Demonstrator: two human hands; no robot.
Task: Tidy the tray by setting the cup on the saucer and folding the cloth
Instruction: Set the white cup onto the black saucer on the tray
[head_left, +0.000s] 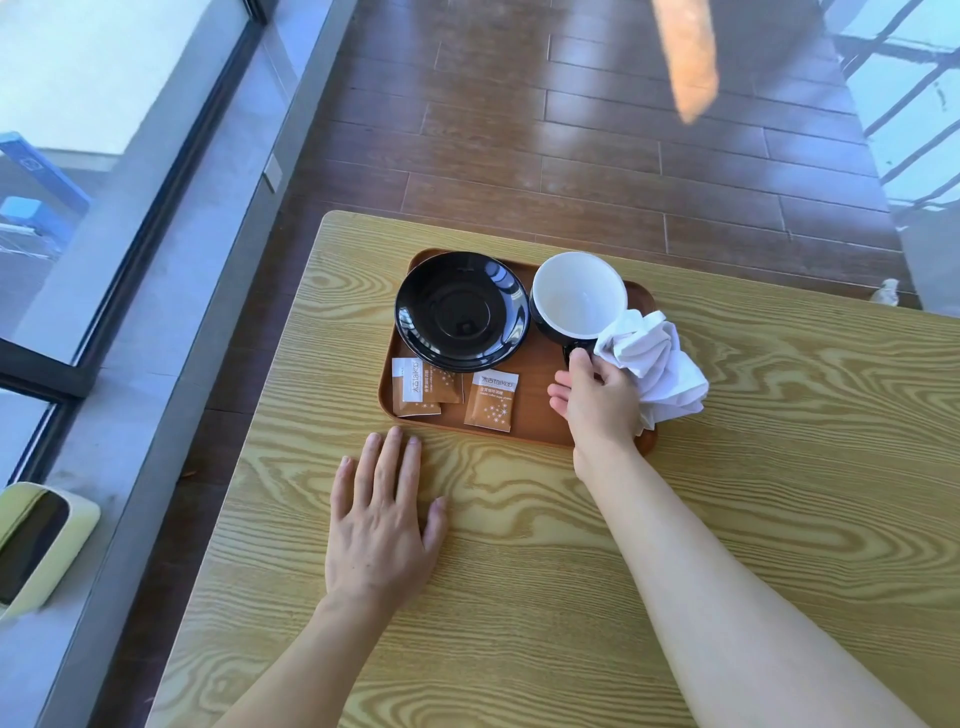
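A brown tray (535, 415) lies on the wooden table. On its left stands an empty black saucer (461, 310). To the right of the saucer sits a cup (577, 296), black outside and white inside, tilted toward me. My right hand (597, 395) pinches the cup's black handle, the other fingers spread below it. A crumpled white cloth (655, 366) lies against the cup and hangs over the tray's right edge. My left hand (384, 525) rests flat on the table, just in front of the tray.
Three brown sugar sachets (491, 400) lie on the tray's near side, one partly under the saucer. The yellow wood-grain table (779, 519) stretches to the right. A window wall runs along the left, dark wooden floor lies beyond the table's far edge.
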